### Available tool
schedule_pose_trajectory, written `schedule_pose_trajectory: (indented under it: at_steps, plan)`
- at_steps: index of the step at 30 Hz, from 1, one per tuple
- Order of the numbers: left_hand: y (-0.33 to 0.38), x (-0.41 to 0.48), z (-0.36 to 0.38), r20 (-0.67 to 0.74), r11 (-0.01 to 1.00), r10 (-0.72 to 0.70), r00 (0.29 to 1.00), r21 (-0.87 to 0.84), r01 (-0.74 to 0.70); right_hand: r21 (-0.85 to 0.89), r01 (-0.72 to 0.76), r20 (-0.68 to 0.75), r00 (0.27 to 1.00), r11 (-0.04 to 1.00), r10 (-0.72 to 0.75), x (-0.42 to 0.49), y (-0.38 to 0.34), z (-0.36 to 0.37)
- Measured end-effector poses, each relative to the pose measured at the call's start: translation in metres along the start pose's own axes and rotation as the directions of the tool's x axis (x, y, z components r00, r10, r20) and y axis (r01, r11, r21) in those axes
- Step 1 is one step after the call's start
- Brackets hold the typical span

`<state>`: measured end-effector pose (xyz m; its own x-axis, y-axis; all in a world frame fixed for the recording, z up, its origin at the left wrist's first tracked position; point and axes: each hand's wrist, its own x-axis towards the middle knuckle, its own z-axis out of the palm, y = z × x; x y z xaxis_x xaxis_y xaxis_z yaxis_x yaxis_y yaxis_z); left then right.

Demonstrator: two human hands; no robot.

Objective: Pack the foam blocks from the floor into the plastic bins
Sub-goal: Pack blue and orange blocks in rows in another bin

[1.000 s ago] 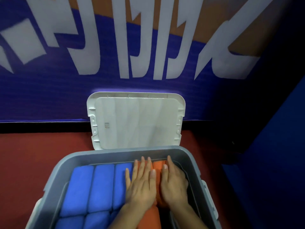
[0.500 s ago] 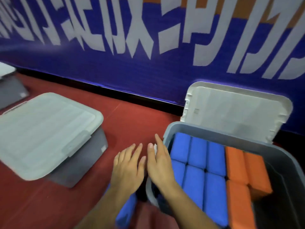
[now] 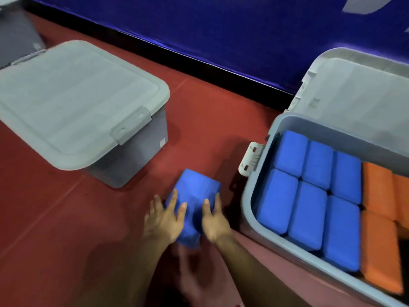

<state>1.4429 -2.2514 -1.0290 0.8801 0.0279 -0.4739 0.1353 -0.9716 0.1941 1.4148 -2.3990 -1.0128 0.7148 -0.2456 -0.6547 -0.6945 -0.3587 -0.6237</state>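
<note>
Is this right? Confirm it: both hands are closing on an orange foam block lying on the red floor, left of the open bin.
Not quite: the head view shows the block is blue, not orange. The left hand and right hand flank a blue foam block on the red floor, left of the open bin. The orange blocks are already in that bin.

Blue wall (image 3: 221, 29), black baseboard (image 3: 199, 63)

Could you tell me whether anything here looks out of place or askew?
Nothing looks damaged or spilled. One blue foam block lies loose on the red floor between both hands, outside the open bin, whose lid leans behind it.
</note>
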Motion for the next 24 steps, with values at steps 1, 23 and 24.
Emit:
schedule_pose_trajectory:
  at_steps: [1, 23, 24]
  plan:
    - [-0.003, 0.002, 0.005, 0.031, 0.999, -0.025, 0.999, -0.022, 0.026, 0.008, -0.022, 0.012, 1.0, 1.0, 0.022, 0.003, 0.004, 0.001]
    - [0.069, 0.015, -0.087, -0.35, 0.96, 0.014, 0.936, -0.256, -0.111, 0.22, 0.253, 0.018, 0.965, 0.942, -0.263, -0.018, -0.072, -0.056]
    - [0.077, 0.012, -0.096, -0.4, 0.962, 0.043, 0.916, -0.23, -0.145, 0.231, 0.271, 0.006, 0.96, 0.935, -0.279, -0.021, -0.077, -0.063]
